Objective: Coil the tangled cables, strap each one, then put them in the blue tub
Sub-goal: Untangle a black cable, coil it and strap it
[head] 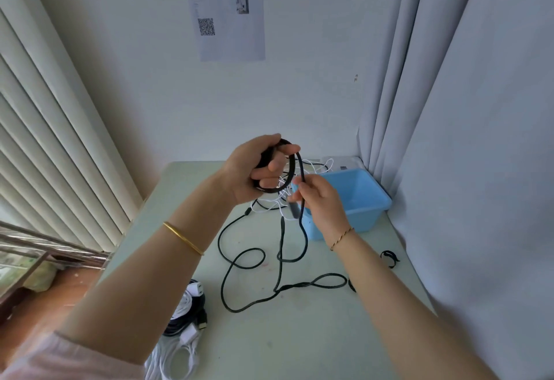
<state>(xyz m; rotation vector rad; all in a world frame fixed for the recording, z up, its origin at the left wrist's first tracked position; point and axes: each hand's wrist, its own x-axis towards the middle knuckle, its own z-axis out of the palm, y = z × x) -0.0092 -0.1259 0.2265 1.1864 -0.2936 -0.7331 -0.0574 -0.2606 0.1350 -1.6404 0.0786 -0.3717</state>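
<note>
Where the near-left edge of the table [329,334] is overhung, a bundle [180,346] of white and black cables is seen, with a white plug on top. Past it, on the middle of the table, the slack of a black cable [280,259] is laid in loose loops; its long run is aligned near to far, and from there it is lifted straight up to the hands. Close to the right edge a black strap [389,258] is curled open, apart from the cable.

Above the table's far half both hands are raised, close together but not touching. A coil [286,183] of that same cable is gripped in the left hand [257,166], fingers curled through it, the ring held roughly upright. The strand leaving the coil's top is pinched between thumb and fingers of the right hand [317,202] and is pointed downward.

Behind the hands a tangle [281,201] of white and black cables is spread beside the tub [359,196], which is set in the far-right corner with nothing visible inside.

On the wall a sheet [227,10] is pinned; a QR code [206,26] is printed on it, and its writing is too blurred to be read.
</note>
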